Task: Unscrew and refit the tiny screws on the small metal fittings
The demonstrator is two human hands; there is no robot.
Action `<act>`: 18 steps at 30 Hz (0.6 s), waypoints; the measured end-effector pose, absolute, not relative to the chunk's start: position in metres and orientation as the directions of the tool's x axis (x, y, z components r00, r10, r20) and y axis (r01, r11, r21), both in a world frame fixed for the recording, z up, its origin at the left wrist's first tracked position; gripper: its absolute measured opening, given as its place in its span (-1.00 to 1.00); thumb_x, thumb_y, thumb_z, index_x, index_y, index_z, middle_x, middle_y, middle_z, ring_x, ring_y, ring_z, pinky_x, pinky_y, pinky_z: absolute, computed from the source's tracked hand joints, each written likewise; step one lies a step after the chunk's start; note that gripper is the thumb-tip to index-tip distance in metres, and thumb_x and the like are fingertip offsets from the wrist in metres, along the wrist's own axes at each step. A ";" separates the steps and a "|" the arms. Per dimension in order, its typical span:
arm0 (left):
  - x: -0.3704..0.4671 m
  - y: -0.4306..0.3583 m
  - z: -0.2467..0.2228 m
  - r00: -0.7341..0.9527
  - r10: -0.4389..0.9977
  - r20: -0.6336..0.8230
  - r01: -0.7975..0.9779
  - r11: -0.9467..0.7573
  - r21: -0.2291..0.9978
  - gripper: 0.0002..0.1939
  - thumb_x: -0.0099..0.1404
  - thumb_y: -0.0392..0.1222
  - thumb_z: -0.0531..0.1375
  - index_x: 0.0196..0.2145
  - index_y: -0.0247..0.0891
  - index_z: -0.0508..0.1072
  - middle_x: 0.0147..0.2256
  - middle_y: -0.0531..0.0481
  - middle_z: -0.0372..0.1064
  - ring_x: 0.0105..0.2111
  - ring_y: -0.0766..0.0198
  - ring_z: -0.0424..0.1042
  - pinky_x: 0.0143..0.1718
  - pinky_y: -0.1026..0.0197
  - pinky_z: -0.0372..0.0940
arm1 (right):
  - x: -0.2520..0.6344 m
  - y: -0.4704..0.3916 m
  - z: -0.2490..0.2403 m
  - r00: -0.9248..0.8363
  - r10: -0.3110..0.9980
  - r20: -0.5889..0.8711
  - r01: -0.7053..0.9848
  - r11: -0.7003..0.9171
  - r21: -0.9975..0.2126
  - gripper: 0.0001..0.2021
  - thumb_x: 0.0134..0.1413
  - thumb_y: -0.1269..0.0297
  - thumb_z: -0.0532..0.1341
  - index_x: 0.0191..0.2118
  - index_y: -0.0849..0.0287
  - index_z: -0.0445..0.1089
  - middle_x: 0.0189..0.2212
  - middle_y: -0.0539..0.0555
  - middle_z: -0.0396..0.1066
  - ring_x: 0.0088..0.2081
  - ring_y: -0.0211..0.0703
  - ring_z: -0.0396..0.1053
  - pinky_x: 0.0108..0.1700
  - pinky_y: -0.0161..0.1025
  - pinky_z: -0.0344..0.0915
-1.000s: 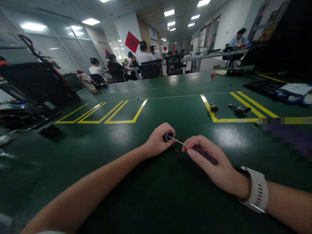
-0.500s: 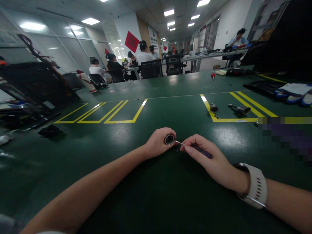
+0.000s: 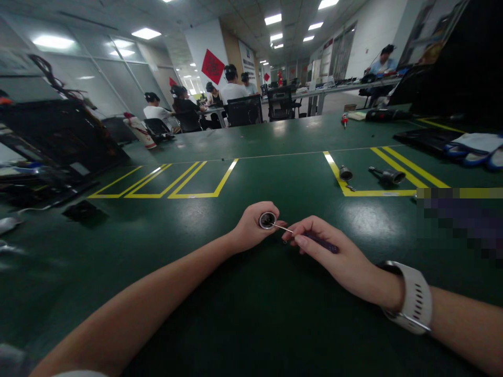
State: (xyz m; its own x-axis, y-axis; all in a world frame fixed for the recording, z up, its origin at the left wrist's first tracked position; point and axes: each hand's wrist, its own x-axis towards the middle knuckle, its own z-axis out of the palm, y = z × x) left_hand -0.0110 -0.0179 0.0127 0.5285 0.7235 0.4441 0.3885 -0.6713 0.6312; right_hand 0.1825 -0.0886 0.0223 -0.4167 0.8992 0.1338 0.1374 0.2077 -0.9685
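Note:
My left hand (image 3: pixel 251 226) is closed around a round, hollow metal part (image 3: pixel 268 220), whose open mouth is turned toward me. My right hand (image 3: pixel 320 241) pinches a thin screwdriver (image 3: pixel 325 244) with a dark purple handle. The slim metal shaft slants up to the left, and its tip is inside the mouth of the metal part. What the tip touches in there is too small to make out. A tiny dark ring-like piece (image 3: pixel 285 242) lies on the table just below, between my hands.
A dark metal cup (image 3: pixel 345 173), small metal bits (image 3: pixel 350 188) and a cup-ended shaft (image 3: pixel 389 176) lie inside yellow tape (image 3: pixel 383 193). Blue-white gloves (image 3: pixel 475 149) are at the right. A black object (image 3: pixel 83 210) sits left. Several people work at the back.
My left hand and the metal part have shifted slightly up and left, the mouth turning more toward me. The screwdriver has moved left too, its tip now deeper in the mouth.

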 end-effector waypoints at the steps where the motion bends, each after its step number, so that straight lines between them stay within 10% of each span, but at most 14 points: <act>1: -0.011 -0.018 0.013 0.524 0.726 0.445 0.380 -0.667 0.641 -0.78 0.10 -0.23 0.22 -0.56 -0.29 0.23 -0.56 0.13 0.16 -0.54 0.43 0.16 -0.50 0.34 0.10 | 0.183 -0.088 0.022 -0.419 0.898 0.135 0.135 0.209 -0.969 -0.85 0.20 0.22 0.08 -0.18 0.10 0.32 -0.19 0.04 0.39 -0.22 -0.17 0.34 -0.19 -0.18 0.28; 18: -0.011 -0.018 0.011 0.533 0.708 0.463 0.487 -0.704 0.516 -0.78 0.15 -0.21 0.19 -0.55 -0.28 0.22 -0.55 0.12 0.17 -0.53 0.40 0.19 -0.47 0.32 0.12 | 0.181 -0.083 0.019 -0.411 0.909 0.073 -0.063 0.052 -0.997 -0.85 0.18 0.22 0.10 -0.24 0.14 0.35 -0.22 0.06 0.42 -0.27 -0.21 0.33 -0.24 -0.22 0.26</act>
